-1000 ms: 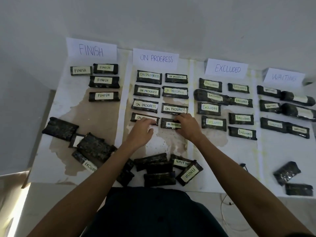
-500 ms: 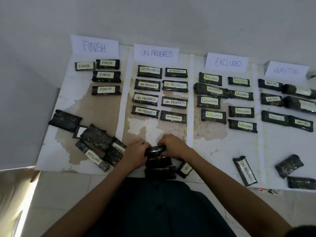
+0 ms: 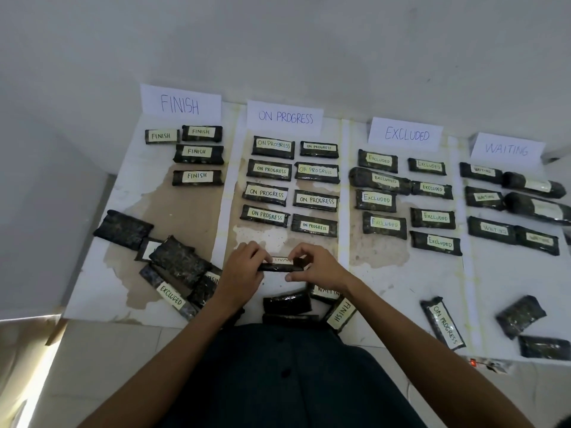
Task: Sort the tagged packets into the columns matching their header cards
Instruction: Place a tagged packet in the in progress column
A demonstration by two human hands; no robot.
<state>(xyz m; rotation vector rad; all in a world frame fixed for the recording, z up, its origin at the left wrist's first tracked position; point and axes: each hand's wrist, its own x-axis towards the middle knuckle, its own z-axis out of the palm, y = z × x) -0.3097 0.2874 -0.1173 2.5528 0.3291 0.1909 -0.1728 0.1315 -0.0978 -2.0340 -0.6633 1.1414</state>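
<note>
Both hands on one packet (image 3: 280, 267) near edge of the ON PROGRESS column, just below its last row: left hand (image 3: 242, 273) pinches left end, right hand (image 3: 318, 267) pinches right end; tag faces away, reads upside down, looks like WAITING. WAITING card (image 3: 506, 148) far right

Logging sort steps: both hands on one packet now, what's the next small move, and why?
Probably carry the held packet right to the WAITING header card column. Left hand and right hand pinch its ends; its upside-down tag seems to read WAITING, though partly covered.
</note>
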